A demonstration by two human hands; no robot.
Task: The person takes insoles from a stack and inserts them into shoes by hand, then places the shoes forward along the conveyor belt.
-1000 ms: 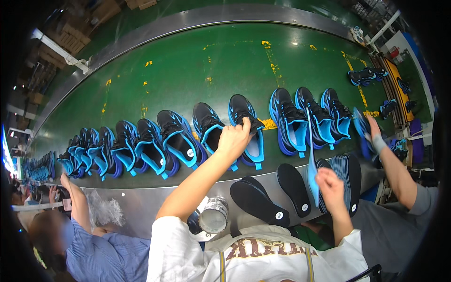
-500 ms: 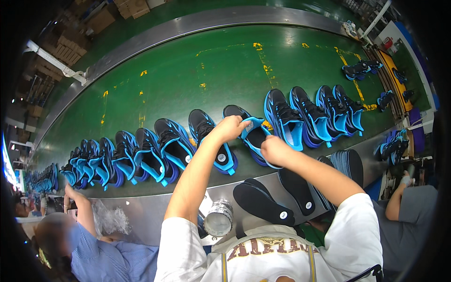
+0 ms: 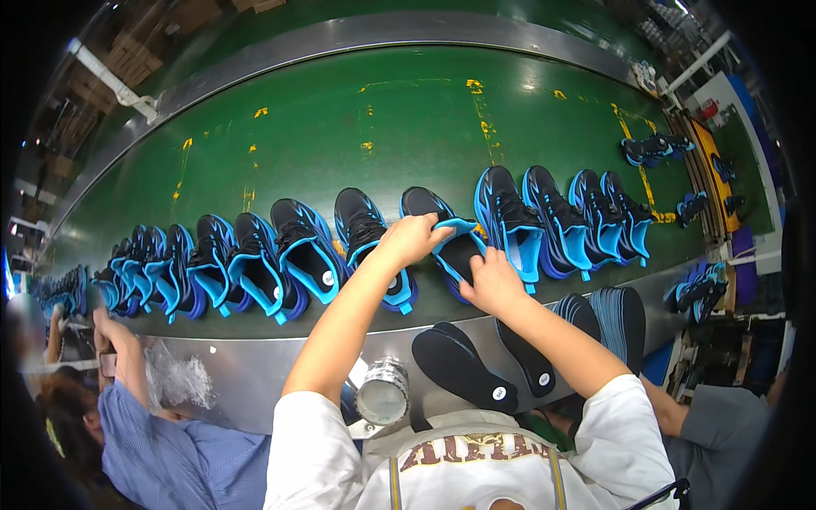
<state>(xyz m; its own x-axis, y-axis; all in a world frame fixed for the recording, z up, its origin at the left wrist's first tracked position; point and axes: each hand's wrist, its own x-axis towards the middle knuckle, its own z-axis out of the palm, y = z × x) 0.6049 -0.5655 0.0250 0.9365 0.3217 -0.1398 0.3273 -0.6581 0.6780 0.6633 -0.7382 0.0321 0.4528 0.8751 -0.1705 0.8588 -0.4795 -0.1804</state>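
Shoes (image 3: 422,202) line a yellow-marked green belt (image 3: 314,140) (cartons (image 3: 134,61) beyond).

At centre, your shoe (image 3: 424,202) is black, lined bright blue. At 12 o'clock the table (image 3: 408,110) is green with broken yellow marks (image 3: 486,129). At 5 o'clock your insoles (image 3: 459,361) are black with white stickers (image 3: 500,393). At 6 o'clock your shirt (image 3: 463,482) is white, printed brown; at 8 o'clock, a co-worker's shirt (image 3: 183,450) is finely striped blue.

Shoes (image 3: 507,217) lining this belt (image 3: 416,119) show a factory
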